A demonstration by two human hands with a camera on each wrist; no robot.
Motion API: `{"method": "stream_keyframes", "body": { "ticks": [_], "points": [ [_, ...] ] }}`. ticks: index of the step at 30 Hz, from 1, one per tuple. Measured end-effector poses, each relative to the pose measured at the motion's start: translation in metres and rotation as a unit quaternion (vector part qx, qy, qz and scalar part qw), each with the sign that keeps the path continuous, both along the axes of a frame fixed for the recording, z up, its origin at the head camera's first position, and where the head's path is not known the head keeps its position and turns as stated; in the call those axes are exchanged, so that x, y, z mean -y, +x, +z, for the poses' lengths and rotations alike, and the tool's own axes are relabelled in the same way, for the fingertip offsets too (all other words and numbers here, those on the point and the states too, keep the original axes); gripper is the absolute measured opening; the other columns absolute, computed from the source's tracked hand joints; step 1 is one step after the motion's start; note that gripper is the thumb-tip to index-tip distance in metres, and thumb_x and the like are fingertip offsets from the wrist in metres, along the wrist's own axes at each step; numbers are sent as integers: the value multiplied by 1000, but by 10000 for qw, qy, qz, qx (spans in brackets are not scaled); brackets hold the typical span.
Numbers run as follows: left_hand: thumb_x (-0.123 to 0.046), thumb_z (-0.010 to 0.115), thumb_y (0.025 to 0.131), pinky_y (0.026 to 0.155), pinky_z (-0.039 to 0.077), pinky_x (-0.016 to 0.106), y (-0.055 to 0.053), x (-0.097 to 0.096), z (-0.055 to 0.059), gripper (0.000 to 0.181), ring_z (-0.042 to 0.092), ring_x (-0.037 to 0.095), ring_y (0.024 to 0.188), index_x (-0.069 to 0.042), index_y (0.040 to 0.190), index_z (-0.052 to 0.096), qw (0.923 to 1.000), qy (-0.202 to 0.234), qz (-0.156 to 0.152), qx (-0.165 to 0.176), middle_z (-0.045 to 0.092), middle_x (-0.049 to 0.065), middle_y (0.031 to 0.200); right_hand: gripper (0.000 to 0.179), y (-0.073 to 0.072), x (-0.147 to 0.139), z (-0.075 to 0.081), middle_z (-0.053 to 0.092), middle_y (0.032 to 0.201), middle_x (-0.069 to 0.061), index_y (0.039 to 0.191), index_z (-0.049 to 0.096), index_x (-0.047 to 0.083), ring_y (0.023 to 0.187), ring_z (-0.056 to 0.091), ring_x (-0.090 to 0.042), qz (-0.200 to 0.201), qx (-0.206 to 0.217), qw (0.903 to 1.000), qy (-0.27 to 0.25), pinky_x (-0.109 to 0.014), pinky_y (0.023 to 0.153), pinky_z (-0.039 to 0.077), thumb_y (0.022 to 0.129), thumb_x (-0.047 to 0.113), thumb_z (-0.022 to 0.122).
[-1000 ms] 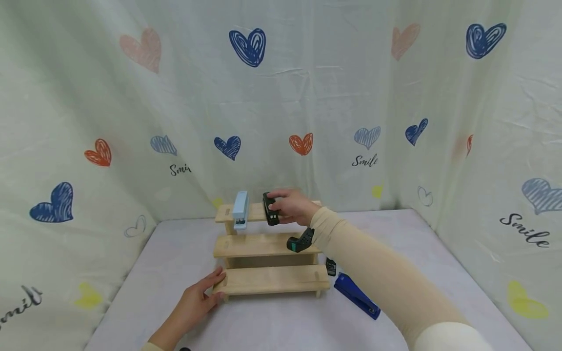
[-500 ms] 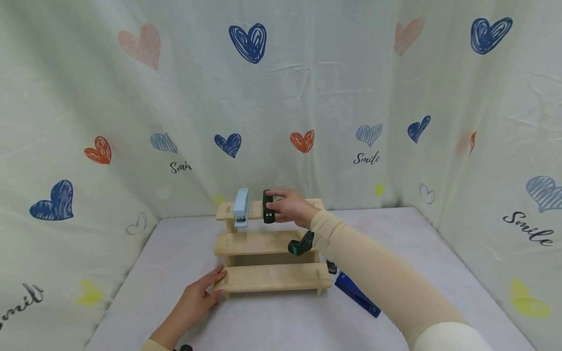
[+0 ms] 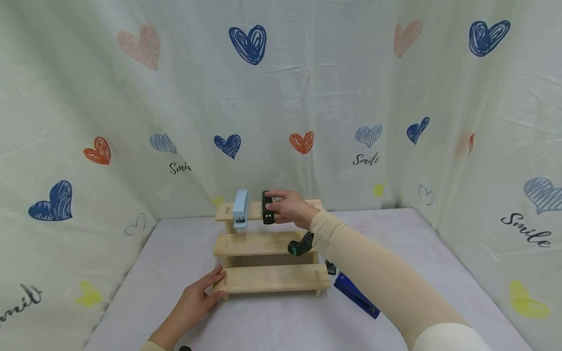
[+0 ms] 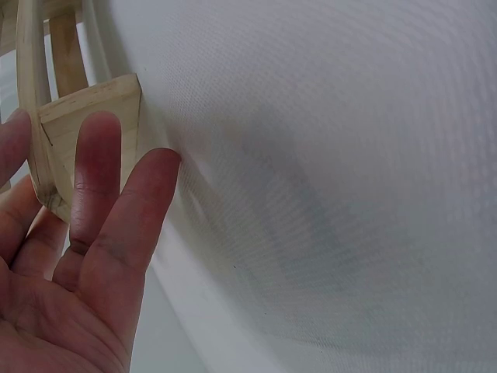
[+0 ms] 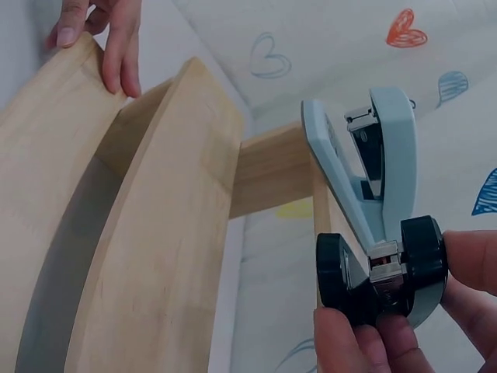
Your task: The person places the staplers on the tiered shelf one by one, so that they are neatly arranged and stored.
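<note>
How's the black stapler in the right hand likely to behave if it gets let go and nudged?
The black stapler looks stiff and perhaps heavy for its size, given the metal at its front. Its shiny casing could feel slippery. It may tip if nudged outward, since its front appears to overhang the top shelf.

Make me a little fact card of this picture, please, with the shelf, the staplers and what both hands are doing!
Shelf: wooden, three steps
Top step: light blue stapler, toward the left end
Right hand: fingers pinch the black stapler at the top step; can't tell if it touches the wood
Left hand: touches the left end of the bottom step
Table: dark blue stapler, right of the shelf
Mystery: small dark thing beside the shelf, too small to tell
Background: pale curtain with hearts
</note>
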State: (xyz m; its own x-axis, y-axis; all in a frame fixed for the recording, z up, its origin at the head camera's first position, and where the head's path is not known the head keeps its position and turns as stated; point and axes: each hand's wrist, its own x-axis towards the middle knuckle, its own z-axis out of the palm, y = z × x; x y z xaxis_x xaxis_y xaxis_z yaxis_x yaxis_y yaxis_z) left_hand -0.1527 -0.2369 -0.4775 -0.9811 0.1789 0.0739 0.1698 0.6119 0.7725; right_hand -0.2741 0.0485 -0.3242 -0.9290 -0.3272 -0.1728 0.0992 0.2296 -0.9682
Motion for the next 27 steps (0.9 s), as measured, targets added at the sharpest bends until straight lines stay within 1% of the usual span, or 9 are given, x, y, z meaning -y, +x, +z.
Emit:
{"method": "stream_keyframes", "body": {
  "ticks": [3,6,9,12,16,19,22,25,27],
  "points": [
    [-9,76,88,56,46,24,0,-1,0,49,42,7,54,-4,135,62,10000,-6,15,22,47,10,150,47,-1,-2,-2,46,147,-18,149,49,16,129,50,-34,-57,9,10000,-42,-44,91,53,102,14,58],
    [-8,76,88,57,47,23,0,0,0,48,43,6,55,-3,134,62,10000,8,-31,-40,47,12,149,48,-1,-10,-2,46,147,-17,150,46,16,133,46,-37,-59,-13,10000,-33,-44,92,52,103,16,57],
    [-8,76,89,55,47,23,0,1,-1,49,43,6,52,-1,134,61,9998,70,-141,-136,47,15,149,49,-1,-23,0,45,147,-17,151,44,16,134,44,-38,-61,-66,10000,-24,-44,92,52,103,15,55],
    [-9,76,88,55,47,23,0,1,-1,49,44,6,51,-1,134,61,9997,61,-137,-175,47,16,149,50,-1,-43,3,46,147,-17,152,44,16,133,44,-38,-157,-84,9998,0,-44,92,52,103,13,54],
    [-8,76,88,56,48,23,0,0,1,48,45,6,52,-3,134,63,10000,32,-3,-79,48,13,149,51,3,-79,7,46,145,-19,153,42,16,132,45,-38,-225,-166,9994,198,-45,93,51,103,12,53],
    [-8,76,88,56,47,23,1,-1,2,48,45,7,52,-3,134,63,10000,12,28,-24,48,12,149,52,9,-111,4,43,147,-21,154,40,14,132,45,-40,-187,-245,9988,390,-48,95,50,103,13,52],
    [-8,76,88,56,47,23,2,0,3,48,43,6,52,-2,134,62,10000,-28,-18,-82,48,13,148,53,19,-147,-4,37,152,-23,154,37,11,132,43,-44,-150,-261,9978,588,-50,96,49,104,17,52],
    [-7,75,89,56,47,23,2,0,3,48,43,5,51,0,134,61,9998,-31,-95,-146,48,15,148,56,31,-184,-15,30,155,-24,155,34,8,133,41,-47,-133,-233,9966,779,-51,96,48,104,21,53],
    [-7,76,89,56,46,23,2,-1,4,48,43,5,51,-1,134,62,9999,-14,-65,-132,48,14,148,57,40,-207,-24,29,155,-26,155,32,7,133,40,-48,-154,-176,9962,838,-52,97,48,105,23,53]
  ]
}}
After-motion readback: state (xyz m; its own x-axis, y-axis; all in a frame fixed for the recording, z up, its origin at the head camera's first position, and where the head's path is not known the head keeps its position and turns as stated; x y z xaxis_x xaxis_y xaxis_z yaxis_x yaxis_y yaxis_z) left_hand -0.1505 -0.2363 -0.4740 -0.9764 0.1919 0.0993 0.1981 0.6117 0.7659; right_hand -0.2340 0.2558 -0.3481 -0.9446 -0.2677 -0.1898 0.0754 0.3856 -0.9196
